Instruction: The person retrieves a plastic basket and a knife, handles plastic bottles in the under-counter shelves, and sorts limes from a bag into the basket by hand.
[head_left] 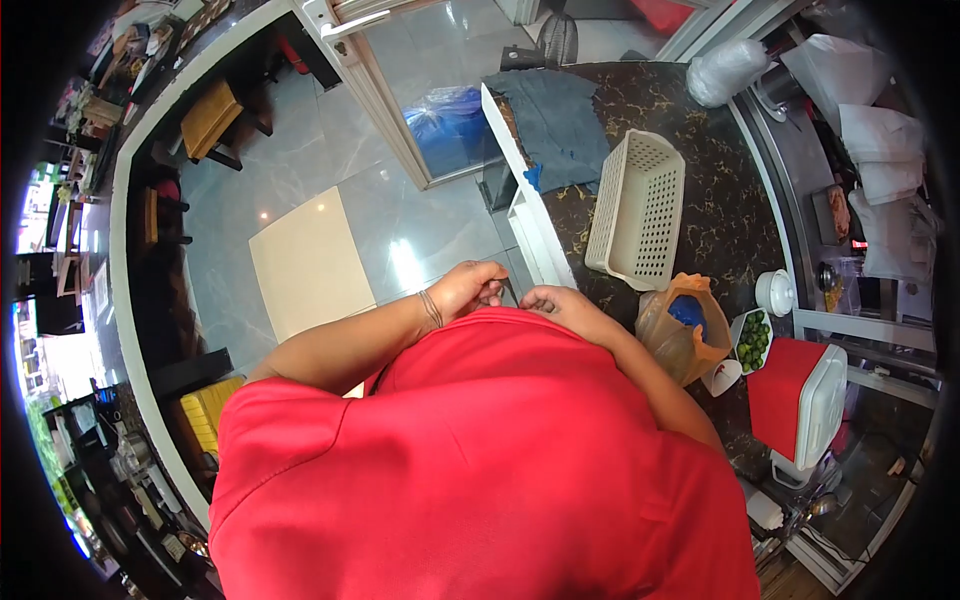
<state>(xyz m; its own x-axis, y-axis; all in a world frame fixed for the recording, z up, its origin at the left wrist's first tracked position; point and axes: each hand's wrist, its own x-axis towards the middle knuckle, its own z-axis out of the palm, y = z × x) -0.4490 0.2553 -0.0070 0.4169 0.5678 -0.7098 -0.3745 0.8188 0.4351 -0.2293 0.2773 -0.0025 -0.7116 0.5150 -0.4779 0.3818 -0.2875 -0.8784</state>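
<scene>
Both hands meet right at the front edge of the red top. The left hand has its fingers curled in, the right hand looks narrow and pinched; honestly can't tell if either is holding anything. My guess is they're tucked close so both can get at the same edge. Right of the grip, a dark patterned counter carries a perforated basket, a plastic bag and green fruit, probably parked for easy reach. Left of it: shiny grey floor tiles.
</scene>
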